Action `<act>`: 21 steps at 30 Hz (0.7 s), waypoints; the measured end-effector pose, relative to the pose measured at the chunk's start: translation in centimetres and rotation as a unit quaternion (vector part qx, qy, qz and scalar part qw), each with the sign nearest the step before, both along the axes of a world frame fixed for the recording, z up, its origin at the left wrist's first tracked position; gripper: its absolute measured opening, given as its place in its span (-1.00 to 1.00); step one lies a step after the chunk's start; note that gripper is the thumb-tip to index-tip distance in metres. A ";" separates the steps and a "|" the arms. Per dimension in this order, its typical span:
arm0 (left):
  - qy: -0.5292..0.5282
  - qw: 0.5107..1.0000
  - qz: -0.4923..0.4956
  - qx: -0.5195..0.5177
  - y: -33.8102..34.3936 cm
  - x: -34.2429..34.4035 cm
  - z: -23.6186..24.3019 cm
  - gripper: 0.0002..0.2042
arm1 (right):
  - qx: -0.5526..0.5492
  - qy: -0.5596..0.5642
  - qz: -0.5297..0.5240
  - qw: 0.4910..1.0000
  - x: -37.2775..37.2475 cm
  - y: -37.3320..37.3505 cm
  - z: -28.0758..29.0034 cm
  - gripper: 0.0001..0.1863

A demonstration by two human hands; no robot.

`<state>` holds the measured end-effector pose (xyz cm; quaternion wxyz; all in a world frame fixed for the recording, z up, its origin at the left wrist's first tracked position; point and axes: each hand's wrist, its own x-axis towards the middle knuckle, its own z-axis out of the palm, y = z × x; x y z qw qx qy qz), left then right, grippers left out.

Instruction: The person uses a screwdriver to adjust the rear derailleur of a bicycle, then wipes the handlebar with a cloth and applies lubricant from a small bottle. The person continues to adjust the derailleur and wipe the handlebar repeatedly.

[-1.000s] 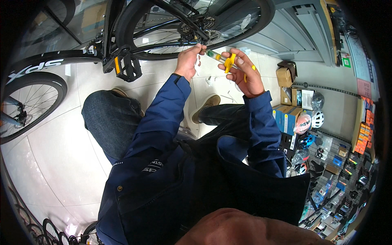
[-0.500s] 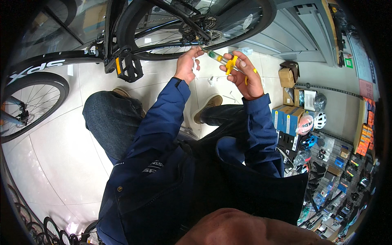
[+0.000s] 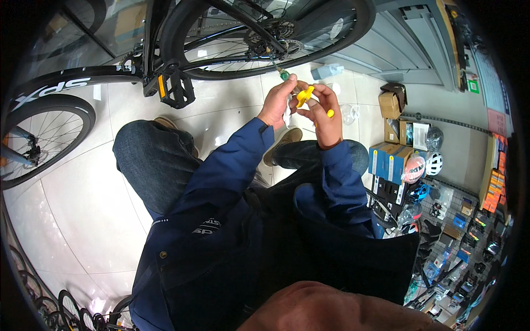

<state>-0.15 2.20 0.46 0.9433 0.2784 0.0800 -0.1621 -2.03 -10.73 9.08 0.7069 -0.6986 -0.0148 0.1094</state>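
My left hand (image 3: 276, 103) is closed around the front of a syringe (image 3: 305, 95) with a green tip and yellow fittings, with crumpled white paper (image 3: 288, 115) in the same hand. My right hand (image 3: 327, 122) grips the syringe's yellow handle end, fingers curled. The two hands are very close together. Just beyond the green tip, a thin line seems to run up toward the disc rotor (image 3: 290, 48) of a black bicycle wheel (image 3: 353, 30); its exact end is too small to tell. A pedal (image 3: 176, 91) with an orange reflector sits left of my hands.
A second wheel (image 3: 83, 116) lies at left. A pale blue bottle (image 3: 327, 71) and a clear container (image 3: 349, 113) are on the tiled floor (image 3: 77, 209) behind my right hand. Boxes (image 3: 386, 161), helmets (image 3: 433, 164) and hanging accessories fill the right side. My bent legs are below the hands.
Both hands and the syringe have shifted down toward my body. My left hand has moved right onto the syringe, closer to my right hand, which has moved slightly left.
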 end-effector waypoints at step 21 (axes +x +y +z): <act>0.140 0.984 0.109 0.013 -2.1 -0.2 2.3 -0.67 | -0.074 -0.103 -0.026 0.992 -2.9 1.3 -3.7 -0.69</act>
